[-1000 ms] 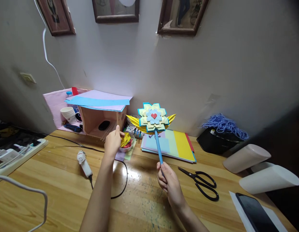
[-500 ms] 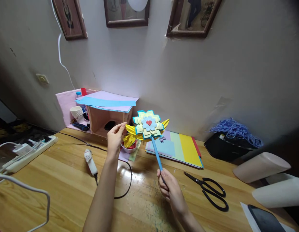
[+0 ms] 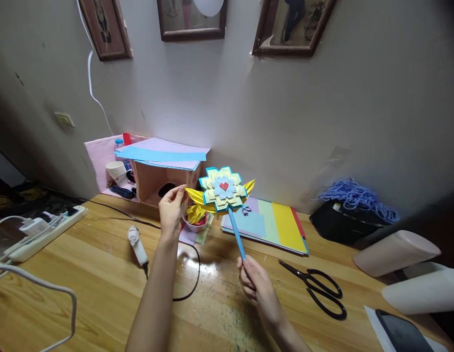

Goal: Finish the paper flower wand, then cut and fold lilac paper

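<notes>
My right hand [image 3: 256, 285] is closed round the lower end of a blue stick [image 3: 236, 233], holding a paper flower [image 3: 223, 189] upright above the table. The flower has layered yellow and blue petals, a red heart in the middle and yellow paper wings behind. My left hand [image 3: 170, 210] is raised beside it, and its fingertips pinch the tip of the left yellow wing [image 3: 193, 195]. Just behind my left hand a small bowl [image 3: 196, 224] holds yellow and red folded paper pieces.
A glue gun [image 3: 137, 246] with a black cord lies left of my arm. Black scissors [image 3: 319, 291] lie to the right, coloured paper sheets [image 3: 274, 222] behind them. A wooden box [image 3: 155, 178], power strip [image 3: 39, 233], yarn [image 3: 356, 199], white rolls [image 3: 397, 252] and a phone [image 3: 404, 333] ring the wooden table [image 3: 83, 288].
My left hand rose from the bowl to the flower's left wing and took hold of its tip. The flower leaned slightly left, and the camera view shifted.
</notes>
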A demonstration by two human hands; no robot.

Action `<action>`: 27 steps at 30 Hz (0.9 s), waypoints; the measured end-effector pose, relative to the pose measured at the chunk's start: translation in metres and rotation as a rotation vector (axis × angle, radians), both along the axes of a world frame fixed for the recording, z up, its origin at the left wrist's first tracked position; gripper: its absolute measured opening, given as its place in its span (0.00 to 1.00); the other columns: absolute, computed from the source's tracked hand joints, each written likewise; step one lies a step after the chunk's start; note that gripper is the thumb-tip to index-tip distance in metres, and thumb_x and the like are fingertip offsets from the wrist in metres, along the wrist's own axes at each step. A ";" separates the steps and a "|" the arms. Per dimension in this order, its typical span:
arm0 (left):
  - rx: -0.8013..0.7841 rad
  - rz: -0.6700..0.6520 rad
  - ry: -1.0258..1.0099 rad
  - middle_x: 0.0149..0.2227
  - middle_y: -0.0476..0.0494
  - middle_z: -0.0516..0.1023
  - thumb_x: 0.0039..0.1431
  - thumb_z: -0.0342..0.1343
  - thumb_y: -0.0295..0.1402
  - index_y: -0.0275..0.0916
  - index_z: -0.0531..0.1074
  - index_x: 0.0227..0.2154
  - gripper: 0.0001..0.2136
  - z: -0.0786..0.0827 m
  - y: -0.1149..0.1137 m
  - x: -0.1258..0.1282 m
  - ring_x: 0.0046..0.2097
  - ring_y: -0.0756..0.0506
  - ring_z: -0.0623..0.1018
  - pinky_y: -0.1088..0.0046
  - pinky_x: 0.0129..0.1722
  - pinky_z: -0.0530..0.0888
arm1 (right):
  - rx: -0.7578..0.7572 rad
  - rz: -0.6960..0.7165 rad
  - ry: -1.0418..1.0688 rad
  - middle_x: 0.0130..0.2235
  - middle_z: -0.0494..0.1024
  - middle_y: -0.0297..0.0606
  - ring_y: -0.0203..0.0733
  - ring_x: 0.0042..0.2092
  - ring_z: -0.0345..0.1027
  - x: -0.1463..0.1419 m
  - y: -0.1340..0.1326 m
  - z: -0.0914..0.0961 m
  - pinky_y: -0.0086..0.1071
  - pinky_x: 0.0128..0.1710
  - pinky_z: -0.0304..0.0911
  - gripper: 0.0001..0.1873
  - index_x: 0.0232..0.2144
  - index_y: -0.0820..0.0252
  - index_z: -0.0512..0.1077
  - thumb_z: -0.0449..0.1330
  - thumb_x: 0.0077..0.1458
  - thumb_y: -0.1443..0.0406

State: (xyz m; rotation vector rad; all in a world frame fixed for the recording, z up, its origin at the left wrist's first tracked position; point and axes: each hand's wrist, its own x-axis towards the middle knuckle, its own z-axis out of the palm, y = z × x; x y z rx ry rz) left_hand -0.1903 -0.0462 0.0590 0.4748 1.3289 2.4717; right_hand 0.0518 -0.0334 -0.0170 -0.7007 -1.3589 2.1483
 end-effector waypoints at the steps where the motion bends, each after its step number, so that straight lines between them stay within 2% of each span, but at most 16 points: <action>1: 0.017 -0.001 -0.014 0.27 0.47 0.77 0.35 0.66 0.38 0.34 0.76 0.27 0.15 -0.001 0.001 0.000 0.29 0.53 0.74 0.79 0.32 0.70 | -0.003 0.000 -0.001 0.19 0.44 0.24 0.26 0.19 0.32 0.000 0.000 0.001 0.22 0.15 0.30 0.16 0.30 0.60 0.62 0.50 0.57 0.52; 8: 0.094 0.019 -0.049 0.24 0.48 0.76 0.32 0.67 0.39 0.34 0.76 0.25 0.16 -0.004 0.004 -0.003 0.27 0.53 0.74 0.79 0.32 0.70 | -0.014 0.018 -0.020 0.19 0.44 0.23 0.25 0.18 0.32 -0.001 -0.001 0.004 0.21 0.15 0.29 0.18 0.30 0.60 0.62 0.51 0.54 0.50; 14: 0.068 0.009 0.020 0.25 0.47 0.76 0.38 0.64 0.39 0.34 0.75 0.26 0.13 -0.005 0.002 -0.004 0.28 0.52 0.74 0.79 0.31 0.70 | 0.003 0.029 -0.011 0.20 0.44 0.23 0.25 0.19 0.31 -0.002 -0.001 -0.004 0.21 0.15 0.29 0.18 0.31 0.60 0.62 0.50 0.55 0.51; 18: -0.005 -0.006 0.085 0.29 0.44 0.77 0.46 0.59 0.41 0.34 0.76 0.29 0.13 -0.006 0.000 -0.006 0.31 0.51 0.75 0.77 0.33 0.70 | 0.026 0.028 -0.007 0.19 0.45 0.23 0.25 0.19 0.31 -0.004 0.002 -0.014 0.21 0.15 0.29 0.18 0.30 0.61 0.62 0.50 0.56 0.51; 22: -0.132 0.022 0.231 0.36 0.39 0.77 0.51 0.54 0.43 0.33 0.75 0.34 0.17 -0.005 -0.003 -0.009 0.39 0.46 0.75 0.71 0.41 0.69 | 0.053 0.036 0.011 0.19 0.45 0.23 0.25 0.18 0.31 -0.006 0.010 -0.026 0.21 0.14 0.29 0.17 0.30 0.61 0.62 0.50 0.56 0.52; 27: -0.336 0.100 0.651 0.39 0.41 0.75 0.49 0.57 0.38 0.38 0.75 0.34 0.12 0.002 -0.011 -0.008 0.42 0.45 0.74 0.69 0.44 0.69 | 0.110 0.067 0.007 0.18 0.46 0.23 0.25 0.18 0.32 -0.006 0.021 -0.040 0.22 0.14 0.31 0.17 0.29 0.61 0.63 0.50 0.56 0.52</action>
